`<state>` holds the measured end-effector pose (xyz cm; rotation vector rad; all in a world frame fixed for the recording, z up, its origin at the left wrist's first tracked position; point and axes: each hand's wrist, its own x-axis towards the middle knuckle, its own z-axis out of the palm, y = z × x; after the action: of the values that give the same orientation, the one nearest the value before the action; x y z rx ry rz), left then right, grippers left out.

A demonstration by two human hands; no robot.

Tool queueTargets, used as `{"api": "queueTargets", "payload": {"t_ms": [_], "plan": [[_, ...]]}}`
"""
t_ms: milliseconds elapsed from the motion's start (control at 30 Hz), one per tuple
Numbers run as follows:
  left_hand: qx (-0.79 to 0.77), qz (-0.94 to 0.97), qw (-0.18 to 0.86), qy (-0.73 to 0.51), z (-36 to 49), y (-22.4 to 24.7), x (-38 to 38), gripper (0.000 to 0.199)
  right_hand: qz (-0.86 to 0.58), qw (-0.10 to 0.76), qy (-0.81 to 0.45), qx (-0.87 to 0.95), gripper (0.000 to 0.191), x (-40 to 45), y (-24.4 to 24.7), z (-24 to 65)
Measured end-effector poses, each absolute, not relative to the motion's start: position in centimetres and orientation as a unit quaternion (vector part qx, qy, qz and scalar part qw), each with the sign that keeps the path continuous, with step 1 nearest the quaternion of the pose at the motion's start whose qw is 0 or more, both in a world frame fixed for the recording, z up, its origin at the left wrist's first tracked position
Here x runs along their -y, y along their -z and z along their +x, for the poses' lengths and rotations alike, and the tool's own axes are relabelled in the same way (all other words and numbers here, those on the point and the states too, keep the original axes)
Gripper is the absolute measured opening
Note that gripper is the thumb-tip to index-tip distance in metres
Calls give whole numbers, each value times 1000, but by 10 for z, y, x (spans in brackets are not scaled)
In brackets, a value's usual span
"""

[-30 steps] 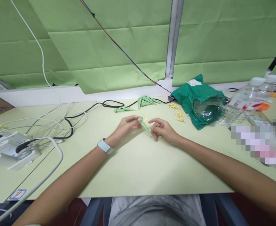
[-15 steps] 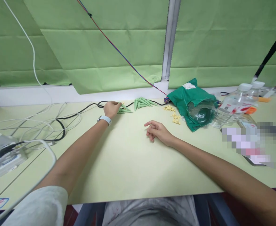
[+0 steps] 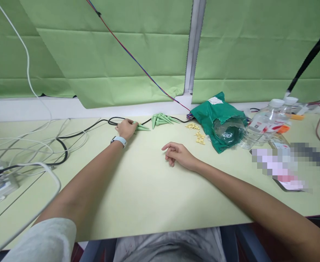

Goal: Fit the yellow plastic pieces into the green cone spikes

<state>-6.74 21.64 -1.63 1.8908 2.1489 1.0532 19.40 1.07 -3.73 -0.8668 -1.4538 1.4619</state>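
Observation:
At the back of the table my left hand [image 3: 127, 128], with a watch on its wrist, is closed, its fingertips pressed on a green cone-shaped piece [image 3: 143, 128]. The tips of the fingers are partly hidden, so their exact grip is hard to see. Just right of it lies a pile of similar green cones [image 3: 164, 119]. My right hand [image 3: 180, 156] hovers over or rests on the middle of the table, loosely curled with the index finger stretched out and nothing in it. Small yellow pointed pieces [image 3: 199, 137] lie beyond it in two loose clusters.
A torn green plastic bag [image 3: 213, 112] lies right of the yellow pieces. Two clear bottles [image 3: 266, 122] and a phone-like pixelated object [image 3: 278, 171] are farther right. Tangled white and black cables [image 3: 64, 145] and a white device [image 3: 2, 185] occupy the left.
My left hand has lowered slightly onto the green cones, and the yellow bit that showed at its fingertips is out of sight. My right hand has barely moved. The view has shifted slightly right.

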Motion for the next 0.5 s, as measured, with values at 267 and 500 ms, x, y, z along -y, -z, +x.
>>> {"api": "queueTargets", "payload": {"t_ms": [267, 500], "plan": [[-626, 717, -44, -302, -27, 6, -200, 41, -349, 437, -588, 585, 23, -12, 39, 192], [-629, 727, 11, -275, 18, -3, -232, 51, -347, 432, -591, 586, 21, -13, 37, 192]]}}
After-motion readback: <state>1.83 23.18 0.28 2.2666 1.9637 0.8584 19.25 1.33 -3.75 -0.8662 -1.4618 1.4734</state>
